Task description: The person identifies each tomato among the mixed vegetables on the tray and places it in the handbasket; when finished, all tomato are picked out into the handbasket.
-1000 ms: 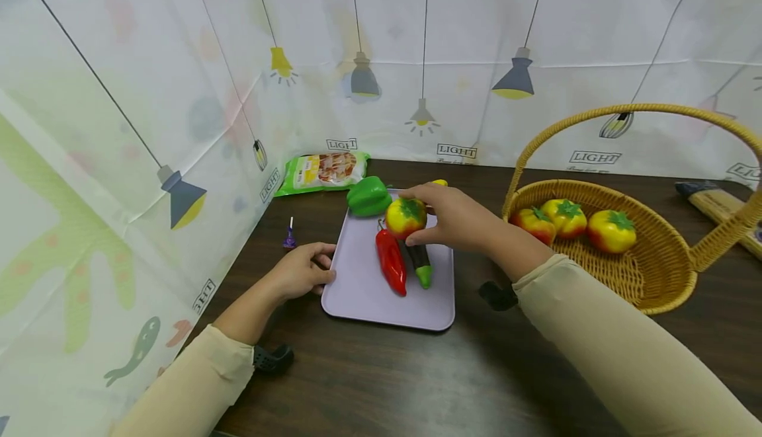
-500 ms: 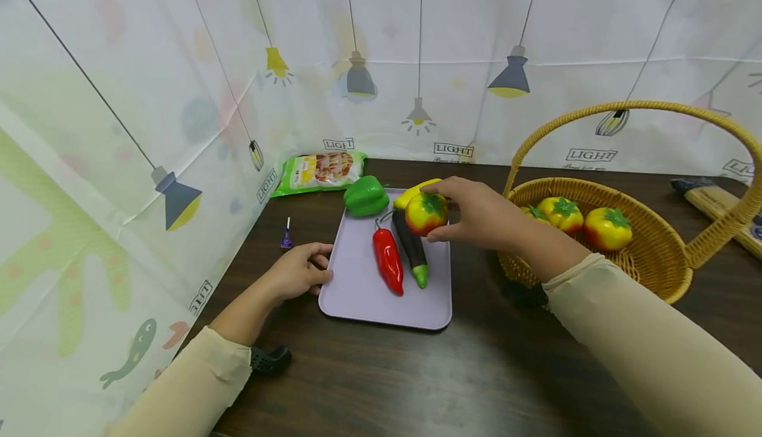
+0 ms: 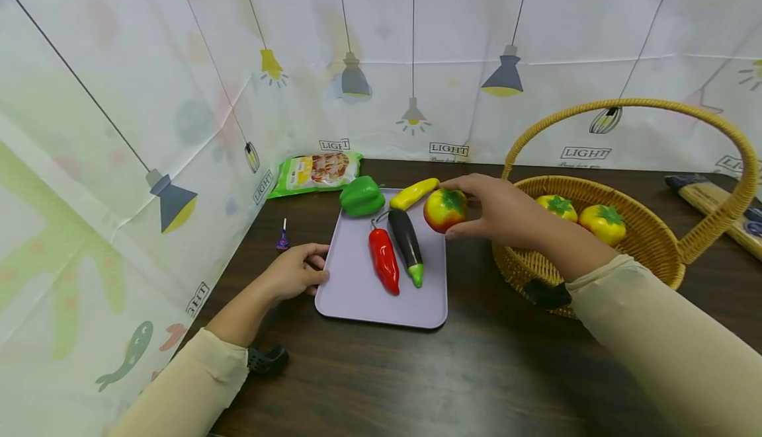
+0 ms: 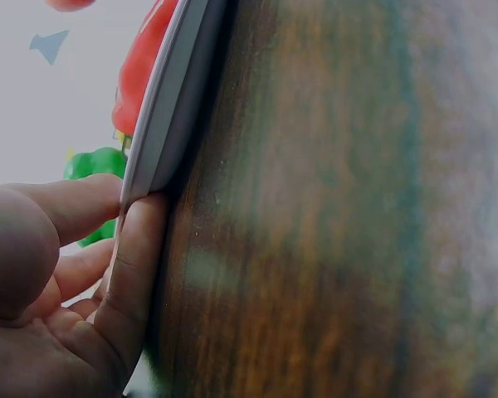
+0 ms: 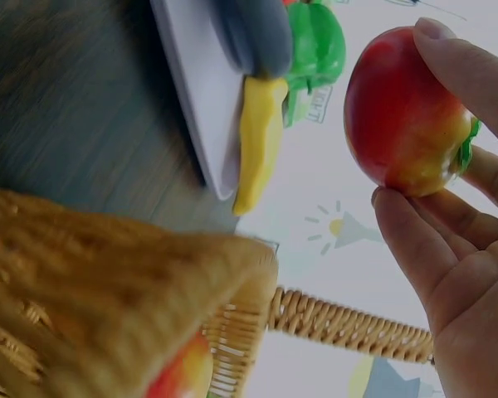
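Note:
My right hand (image 3: 497, 212) holds a red-and-yellow tomato (image 3: 444, 209) with a green leafy top between thumb and fingers, above the tray's right edge. In the right wrist view the tomato (image 5: 411, 112) is clear of the tray and basket. My left hand (image 3: 297, 270) pinches the left rim of the lilac tray (image 3: 351, 291), also seen in the left wrist view. On the tray lie a red chili pepper (image 3: 383, 260), a dark eggplant (image 3: 405, 238) with a green end, a yellow banana-like piece (image 3: 415, 194) and a green bell pepper (image 3: 361, 196).
A wicker basket (image 3: 661, 245) with a tall handle stands at right, with tomatoes (image 3: 602, 223) inside, partly hidden by my right arm. A green food packet (image 3: 318, 171) lies behind the tray. A small purple-wrapped lollipop (image 3: 283, 238) is at left, a tan packet (image 3: 708, 202) far right.
My right hand has carried the tomato rightward from over the chili and eggplant toward the basket, uncovering the yellow piece. My left hand stays at the tray's rim.

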